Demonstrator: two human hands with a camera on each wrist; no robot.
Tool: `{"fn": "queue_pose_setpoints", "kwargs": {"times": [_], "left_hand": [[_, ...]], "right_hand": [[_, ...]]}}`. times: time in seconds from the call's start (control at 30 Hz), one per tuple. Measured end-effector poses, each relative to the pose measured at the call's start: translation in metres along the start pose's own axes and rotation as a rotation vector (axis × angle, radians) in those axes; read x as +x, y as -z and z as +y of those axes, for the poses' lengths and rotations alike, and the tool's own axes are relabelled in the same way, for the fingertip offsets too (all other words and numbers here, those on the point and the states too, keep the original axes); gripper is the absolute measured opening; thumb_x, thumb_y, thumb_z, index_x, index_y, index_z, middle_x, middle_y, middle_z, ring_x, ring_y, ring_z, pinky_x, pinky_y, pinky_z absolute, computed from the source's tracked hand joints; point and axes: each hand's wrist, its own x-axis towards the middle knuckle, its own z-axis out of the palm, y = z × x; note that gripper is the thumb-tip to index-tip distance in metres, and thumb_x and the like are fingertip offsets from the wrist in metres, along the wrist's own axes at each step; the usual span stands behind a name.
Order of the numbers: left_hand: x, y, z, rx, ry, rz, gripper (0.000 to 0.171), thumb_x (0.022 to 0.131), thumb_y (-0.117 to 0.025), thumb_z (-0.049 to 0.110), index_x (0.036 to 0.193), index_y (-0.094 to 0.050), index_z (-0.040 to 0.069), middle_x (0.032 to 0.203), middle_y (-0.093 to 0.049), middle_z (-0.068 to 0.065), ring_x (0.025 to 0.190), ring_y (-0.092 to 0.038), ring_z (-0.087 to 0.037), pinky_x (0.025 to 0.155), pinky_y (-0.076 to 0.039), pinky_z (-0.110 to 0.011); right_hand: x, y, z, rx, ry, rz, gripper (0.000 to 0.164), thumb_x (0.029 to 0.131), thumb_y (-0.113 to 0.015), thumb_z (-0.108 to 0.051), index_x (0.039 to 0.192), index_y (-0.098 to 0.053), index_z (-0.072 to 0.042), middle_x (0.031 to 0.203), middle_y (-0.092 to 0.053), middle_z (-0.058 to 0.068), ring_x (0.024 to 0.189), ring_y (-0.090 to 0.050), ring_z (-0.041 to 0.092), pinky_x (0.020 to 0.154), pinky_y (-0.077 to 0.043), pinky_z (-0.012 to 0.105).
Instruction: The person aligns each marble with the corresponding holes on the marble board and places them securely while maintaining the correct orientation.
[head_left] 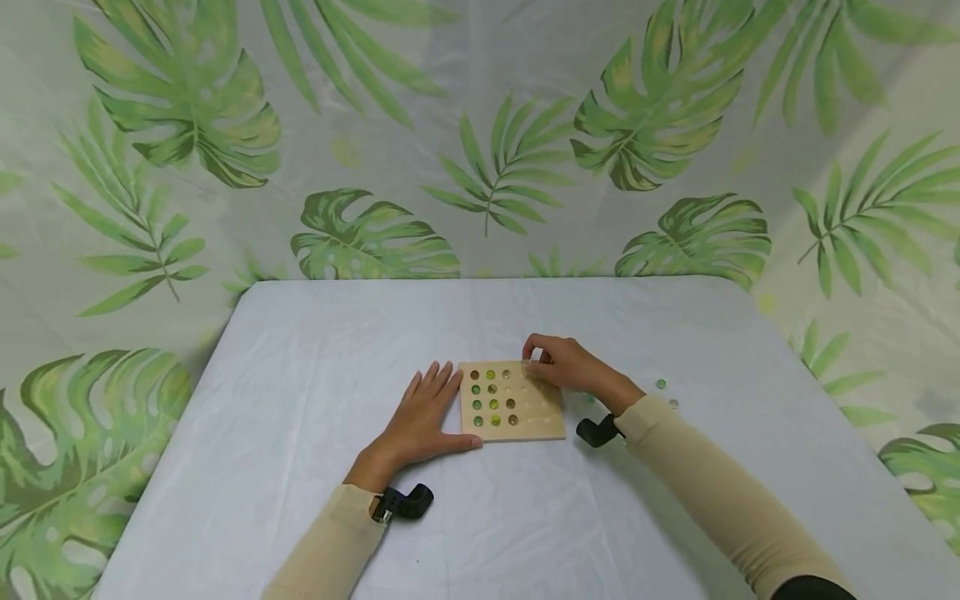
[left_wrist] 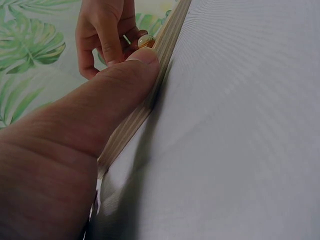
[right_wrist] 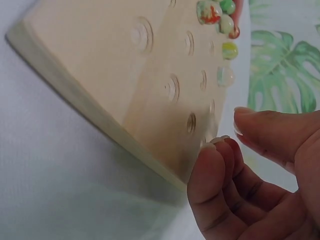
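A light wooden board with rows of round hollows lies flat on the table. Marbles, green, yellow and brownish or clear, sit in its left columns, such as a yellow marble and a clear marble. My left hand lies spread along the board's left side, its thumb against the near edge. Over the far right part of the board is my right hand, thumb and loosely bent fingers apart. I see nothing between them in the right wrist view. An orange-and-white marble shows beyond the left thumb.
Right of the board lie loose marbles: a green marble, a clear marble and a green one partly hidden by the right wrist. A white cloth covers the table. Leaf-printed fabric hangs behind it.
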Motion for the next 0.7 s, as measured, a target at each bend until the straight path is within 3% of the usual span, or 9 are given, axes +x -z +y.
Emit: {"fn": "queue_pose_setpoints", "kwargs": {"times": [0.7], "left_hand": [[-0.0004, 0.0011, 0.0007, 0.008, 0.0, -0.002, 0.112, 0.074, -0.064, 0.073, 0.154, -0.02, 0.009, 0.16, -0.015, -0.01, 0.148, -0.004, -0.027, 0.119, -0.002, -0.045]], "right_hand": [[-0.0023, -0.0076, -0.0031, -0.032, 0.028, -0.018, 0.011, 0.097, -0.06, -0.018, 0.106, -0.058, -0.012, 0.065, -0.055, 0.002, 0.053, -0.049, 0.014, 0.05, -0.04, 0.027]]}}
